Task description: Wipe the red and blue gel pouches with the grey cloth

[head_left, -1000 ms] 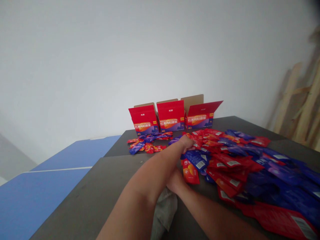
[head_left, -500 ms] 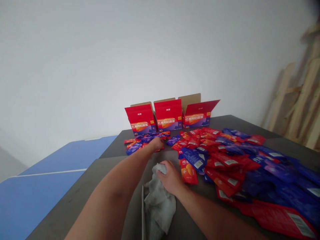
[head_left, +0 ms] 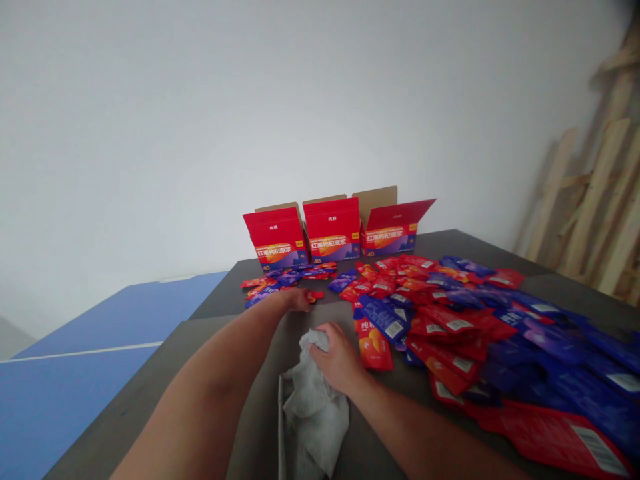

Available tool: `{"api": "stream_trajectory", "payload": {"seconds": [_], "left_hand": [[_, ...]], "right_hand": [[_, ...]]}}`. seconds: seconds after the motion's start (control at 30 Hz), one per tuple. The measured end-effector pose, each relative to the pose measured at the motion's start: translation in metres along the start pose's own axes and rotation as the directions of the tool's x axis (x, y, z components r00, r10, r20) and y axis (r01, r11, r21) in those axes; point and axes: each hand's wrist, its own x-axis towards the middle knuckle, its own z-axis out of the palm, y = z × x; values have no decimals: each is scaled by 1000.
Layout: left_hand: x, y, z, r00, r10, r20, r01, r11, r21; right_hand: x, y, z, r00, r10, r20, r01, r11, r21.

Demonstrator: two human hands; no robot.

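My left hand [head_left: 299, 300] reaches across the dark table, its fingers curled and partly hidden. A small red sachet [head_left: 315, 295] shows at its fingertips and looks gripped there. Just beyond lies a small heap of red and purple sachets [head_left: 270, 287]. Closer to me, my right hand [head_left: 336, 357] is closed on the top of a crumpled grey cloth [head_left: 317, 413], which hangs toward me over a thin upright edge. To the right of this hand lies a red sachet with orange fruit on it [head_left: 373, 343], partly under a blue one [head_left: 383, 315].
Three red and purple cartons with raised lids [head_left: 330, 233] stand in a row at the table's far end. A large pile of red and blue sachets [head_left: 465, 327] covers the right side. A blue table [head_left: 100, 373] adjoins on the left; wooden slats [head_left: 595, 200] lean at right.
My left hand has drawn back slightly toward me and left, leaving more of the red sachet showing. My right hand keeps its hold on the cloth. The view has shifted slightly.
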Motion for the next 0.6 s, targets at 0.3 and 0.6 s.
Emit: {"api": "stream_trajectory", "payload": {"seconds": [0.3, 0.6], "left_hand": [[-17, 22, -15, 975, 119, 189, -188, 893, 408], [-39, 27, -8, 963, 227, 146, -270, 830, 488]], "right_hand": [[-1, 0, 1, 1000, 7, 3, -8, 999, 35], [2, -1, 1, 1000, -7, 7, 7, 999, 33]]}}
